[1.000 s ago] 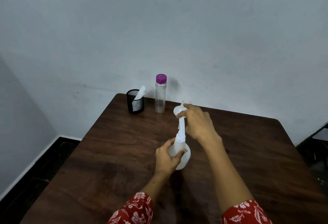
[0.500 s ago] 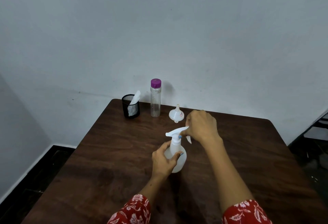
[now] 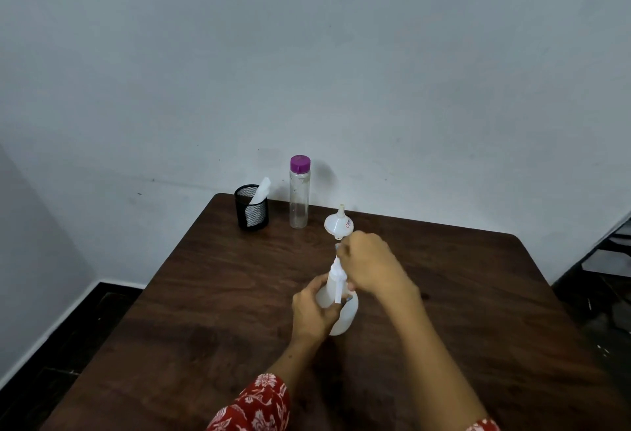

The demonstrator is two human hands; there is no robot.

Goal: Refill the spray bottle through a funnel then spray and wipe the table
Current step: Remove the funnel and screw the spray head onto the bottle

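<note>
Left hand (image 3: 316, 307) grasps the white plastic spray bottle (image 3: 338, 311), right hand (image 3: 367, 266) grips its trigger head (image 3: 336, 268); careless twisting may tip it.

A person's left hand (image 3: 316, 311) is gripping the body of a white spray bottle (image 3: 343, 318) that is standing near the middle of the dark wooden tabletop (image 3: 211, 294). The right hand (image 3: 370, 265) is closing round the bottle's spray head (image 3: 336, 271) from above. Just beyond that hand, toward the far edge, a white funnel (image 3: 338, 224) is sitting mouth down with its spout pointing up. Near the far left corner a black mesh cup (image 3: 251, 212) is holding a white cloth (image 3: 260, 189), and beside it a clear bottle with a purple cap (image 3: 299, 191) is standing upright. Red floral sleeves (image 3: 254, 406) are showing at the bottom.
</note>
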